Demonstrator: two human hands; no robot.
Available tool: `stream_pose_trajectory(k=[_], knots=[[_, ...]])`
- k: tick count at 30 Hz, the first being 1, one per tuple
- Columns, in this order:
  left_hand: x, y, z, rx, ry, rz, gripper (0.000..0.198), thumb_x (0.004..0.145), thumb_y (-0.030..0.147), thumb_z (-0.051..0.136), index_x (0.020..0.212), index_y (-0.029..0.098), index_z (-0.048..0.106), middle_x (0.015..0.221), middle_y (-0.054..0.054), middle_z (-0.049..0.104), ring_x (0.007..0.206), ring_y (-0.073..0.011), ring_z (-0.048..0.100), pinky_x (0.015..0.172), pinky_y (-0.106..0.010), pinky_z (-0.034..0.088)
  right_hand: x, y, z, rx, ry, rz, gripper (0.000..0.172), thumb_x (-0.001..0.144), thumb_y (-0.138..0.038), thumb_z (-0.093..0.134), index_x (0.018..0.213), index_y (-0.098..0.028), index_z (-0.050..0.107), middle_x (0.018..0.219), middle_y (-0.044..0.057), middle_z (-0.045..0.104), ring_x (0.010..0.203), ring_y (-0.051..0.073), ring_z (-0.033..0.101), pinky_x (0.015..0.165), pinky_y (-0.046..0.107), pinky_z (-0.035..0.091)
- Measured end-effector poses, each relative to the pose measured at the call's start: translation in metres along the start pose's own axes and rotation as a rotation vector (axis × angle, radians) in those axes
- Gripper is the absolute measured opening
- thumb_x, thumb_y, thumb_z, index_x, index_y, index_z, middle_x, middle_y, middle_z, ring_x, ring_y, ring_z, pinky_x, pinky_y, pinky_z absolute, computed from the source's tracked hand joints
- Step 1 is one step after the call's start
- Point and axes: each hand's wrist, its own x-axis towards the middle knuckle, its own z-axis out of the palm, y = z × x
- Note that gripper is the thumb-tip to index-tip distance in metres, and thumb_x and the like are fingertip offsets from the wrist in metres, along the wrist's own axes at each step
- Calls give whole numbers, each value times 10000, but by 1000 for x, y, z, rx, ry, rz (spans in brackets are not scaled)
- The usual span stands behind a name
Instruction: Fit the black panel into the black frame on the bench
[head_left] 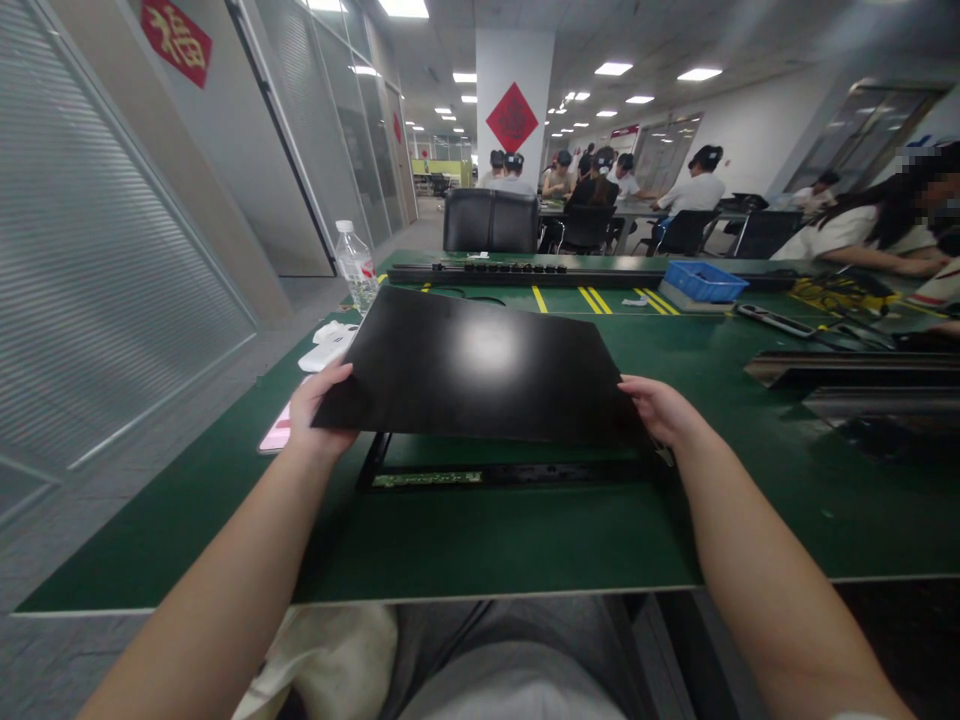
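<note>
A glossy black flat panel (420, 370), which looks like a display screen, is held up over the table by its two side edges. My left hand (319, 410) grips its left edge, thumb on top. On the opposite edge my right hand (660, 405) is closed, with the thumb and fingers pinching the panel. Beneath the panel lies a black frame (525, 474) with a green circuit strip (427, 479) along its near side. Most of the frame is hidden by the panel.
On the green table (750, 510), a water bottle (355, 265), a white object (328, 345) and a pink item (277, 430) sit at left. A blue bin (705, 282), cables (847, 300) and dark long bars (862, 370) lie right. Several people sit beyond.
</note>
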Motion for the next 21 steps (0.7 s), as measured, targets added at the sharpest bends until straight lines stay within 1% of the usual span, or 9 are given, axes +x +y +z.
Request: stream_pose_trajectory(k=[2, 5, 6, 8, 11, 13, 17, 21], knots=[[0, 0, -2, 27, -41, 11, 405, 703, 269, 671, 1094, 218, 764, 1036, -64, 807, 1128, -365, 724, 946, -499, 625, 1, 0, 0, -18, 48, -13, 210, 756, -60, 595, 875, -142, 747, 783, 76, 762, 602, 157, 699, 532, 222, 564], [0, -1, -3, -35, -74, 14, 489, 678, 233, 687, 1161, 194, 757, 1072, -70, 808, 1108, -357, 731, 961, -480, 616, 4, 1, -1, -70, 124, -36, 181, 749, -50, 636, 866, -140, 740, 721, 62, 732, 539, 131, 644, 451, 189, 491], [0, -1, -3, -64, -75, 12, 497, 667, 216, 693, 1159, 190, 758, 1066, -69, 809, 1101, -351, 733, 963, -469, 613, 5, 1, -2, -92, 136, -44, 191, 743, -44, 654, 886, -137, 741, 706, 57, 720, 525, 124, 626, 438, 183, 470], [2, -2, -4, -121, -65, 6, 492, 644, 193, 709, 1133, 184, 765, 1037, -69, 812, 1079, -340, 738, 964, -450, 611, 5, 0, -3, -140, 145, -62, 272, 737, -32, 675, 982, -127, 742, 691, 45, 700, 515, 114, 607, 441, 182, 451], [5, -4, -6, -196, -56, -4, 486, 625, 175, 728, 1109, 183, 765, 991, -70, 815, 1025, -325, 752, 941, -430, 617, 1, -2, -1, -205, 171, -88, 446, 763, -31, 659, 1200, -108, 696, 681, 28, 680, 526, 114, 611, 467, 190, 457], [6, -4, -7, -225, -60, -11, 483, 624, 159, 724, 1105, 187, 762, 962, -62, 814, 970, -310, 762, 900, -417, 629, -4, -4, 2, -240, 201, -93, 500, 793, -37, 631, 1290, -93, 647, 677, 27, 677, 524, 116, 614, 468, 193, 462], [8, -3, -7, -238, -59, -30, 460, 603, 141, 706, 1058, 166, 761, 867, -58, 796, 846, -284, 765, 796, -382, 645, -10, -8, 7, -290, 234, -96, 481, 838, -51, 588, 1316, -95, 618, 689, 49, 701, 547, 135, 649, 480, 201, 492], [7, -3, -7, -237, -46, -29, 459, 617, 144, 702, 1071, 171, 763, 873, -54, 796, 798, -258, 755, 753, -347, 637, -11, -9, 7, -344, 235, -94, 485, 840, -68, 579, 1319, -126, 630, 693, 67, 727, 574, 155, 681, 517, 219, 529]])
